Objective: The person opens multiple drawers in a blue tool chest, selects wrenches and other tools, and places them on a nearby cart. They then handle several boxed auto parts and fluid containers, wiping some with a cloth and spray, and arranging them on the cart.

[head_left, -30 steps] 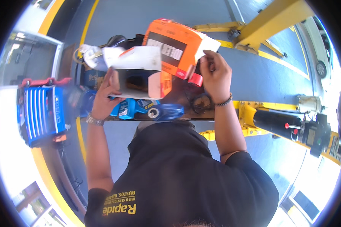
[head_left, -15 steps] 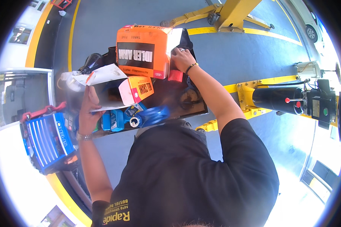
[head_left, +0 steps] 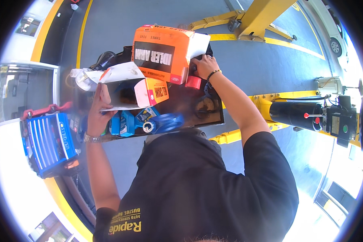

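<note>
Left grip [head_left: 97, 116] holds the left edge of the smaller orange-and-white carton [head_left: 157, 91], whose open side faces the person, over the dark counter [head_left: 180, 103]. Just beyond it is the larger orange box [head_left: 161, 52]. At that box's right end, by the white flap [head_left: 199, 43] and a red object [head_left: 193, 82], the right grip [head_left: 205, 66] has hidden fingertips; I cannot tell whether it holds anything. A blue bottle [head_left: 166, 122] is nearer the person.

Your left hand [head_left: 96, 120] grips the smaller open box [head_left: 157, 89]; a blue bottle [head_left: 168, 122] lies to that hand's right. Your right hand [head_left: 205, 67] is at the larger orange box [head_left: 159, 37], a red object [head_left: 193, 82] just below the hand.
</note>
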`<action>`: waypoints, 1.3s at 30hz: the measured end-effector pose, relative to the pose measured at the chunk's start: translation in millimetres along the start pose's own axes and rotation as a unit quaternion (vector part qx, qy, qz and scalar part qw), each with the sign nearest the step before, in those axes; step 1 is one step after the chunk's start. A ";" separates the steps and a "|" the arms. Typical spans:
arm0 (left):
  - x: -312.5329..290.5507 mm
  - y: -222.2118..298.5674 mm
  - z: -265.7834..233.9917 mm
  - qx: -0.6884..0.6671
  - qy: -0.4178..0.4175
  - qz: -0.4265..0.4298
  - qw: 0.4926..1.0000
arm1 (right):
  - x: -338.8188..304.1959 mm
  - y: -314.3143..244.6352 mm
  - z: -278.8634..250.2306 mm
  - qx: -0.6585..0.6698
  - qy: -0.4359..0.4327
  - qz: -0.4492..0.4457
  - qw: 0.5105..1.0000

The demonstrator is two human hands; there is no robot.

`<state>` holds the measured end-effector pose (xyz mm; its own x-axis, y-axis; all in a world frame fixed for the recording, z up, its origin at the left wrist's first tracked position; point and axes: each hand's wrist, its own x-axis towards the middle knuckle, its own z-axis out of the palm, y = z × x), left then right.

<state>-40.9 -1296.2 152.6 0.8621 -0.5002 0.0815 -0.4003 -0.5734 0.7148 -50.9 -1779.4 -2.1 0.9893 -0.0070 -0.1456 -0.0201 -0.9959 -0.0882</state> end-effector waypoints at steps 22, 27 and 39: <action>3.4 -13.4 1.8 -0.160 0.021 -0.006 0.987 | -101.5 -210.4 -204.4 0.356 0.316 -0.062 0.877; 3.4 -10.8 2.4 -0.202 0.039 -0.043 0.978 | -34.9 -69.3 -141.8 0.438 0.290 0.276 0.805; 2.8 -7.1 2.1 -0.139 0.036 -0.086 0.986 | 70.7 -55.9 -144.3 0.123 -0.014 0.064 0.990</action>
<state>-36.3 -1294.8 146.3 0.9338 -0.3575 -0.0154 -0.1540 -0.4403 0.8845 41.0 -1737.3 134.7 0.9721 -0.1267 -0.1976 -0.1837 -0.9347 -0.3044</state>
